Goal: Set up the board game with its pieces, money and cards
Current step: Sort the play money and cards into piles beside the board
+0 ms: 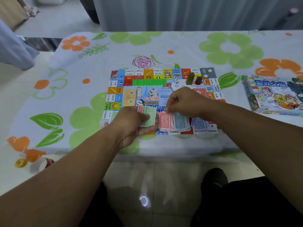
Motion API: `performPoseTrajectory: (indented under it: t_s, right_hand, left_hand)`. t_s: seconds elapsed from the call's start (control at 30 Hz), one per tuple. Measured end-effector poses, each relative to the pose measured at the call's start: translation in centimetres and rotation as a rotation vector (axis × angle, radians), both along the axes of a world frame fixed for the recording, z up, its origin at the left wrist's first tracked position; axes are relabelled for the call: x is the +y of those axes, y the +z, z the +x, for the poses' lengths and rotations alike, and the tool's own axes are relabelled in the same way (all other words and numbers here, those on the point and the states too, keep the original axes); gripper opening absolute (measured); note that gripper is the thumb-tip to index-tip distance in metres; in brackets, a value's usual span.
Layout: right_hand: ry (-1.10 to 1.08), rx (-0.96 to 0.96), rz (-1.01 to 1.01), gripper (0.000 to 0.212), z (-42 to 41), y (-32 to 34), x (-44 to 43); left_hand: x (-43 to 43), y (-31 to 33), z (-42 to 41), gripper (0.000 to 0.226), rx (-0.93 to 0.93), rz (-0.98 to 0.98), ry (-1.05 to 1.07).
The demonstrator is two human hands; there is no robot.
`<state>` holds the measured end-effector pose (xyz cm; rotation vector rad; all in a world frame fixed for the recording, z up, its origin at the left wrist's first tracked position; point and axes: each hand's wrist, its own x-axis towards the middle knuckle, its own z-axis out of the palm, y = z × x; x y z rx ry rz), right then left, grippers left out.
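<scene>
Gripping green notes (149, 116) in left hand (131, 123) above board (114, 90).

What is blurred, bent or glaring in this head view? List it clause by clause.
Head view: the row of green houses on the game board is smeared to a glow; the right hand is soft-edged over the red money stack; the table's far edge bows from the wide-angle lens; a bright ring of glare sits on the floor tiles; lighting is dim and bluish.
</scene>
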<state>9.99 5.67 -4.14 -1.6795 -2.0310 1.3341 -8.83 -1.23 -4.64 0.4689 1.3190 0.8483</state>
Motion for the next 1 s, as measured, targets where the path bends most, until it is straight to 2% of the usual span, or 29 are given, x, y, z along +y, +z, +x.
performPoseTrajectory:
  t_s: [0.13,0.4,0.67,1.0]
  right_hand:
    - [0.023,0.126,-0.048,0.033,-0.7,0.4,-0.4]
    - [0.024,0.153,-0.032,0.012,-2.1,0.7,-0.3]
    - [-0.102,0.15,0.003,0.01,-3.2,1.3,0.7]
    - [-0.028,0.16,-0.013,0.017,-8.9,0.5,0.5]
  left_hand:
    - [0.1,-0.1,0.2,0.023,-0.002,0.008,0.013]
    - [-0.1,0.0,-0.3,0.019,0.0,0.03,0.024]
    - [0.0,0.3,-3.3,0.017,0.076,0.046,0.295]
    - [-1.1,0.4,-7.6,0.024,0.121,0.058,0.531]
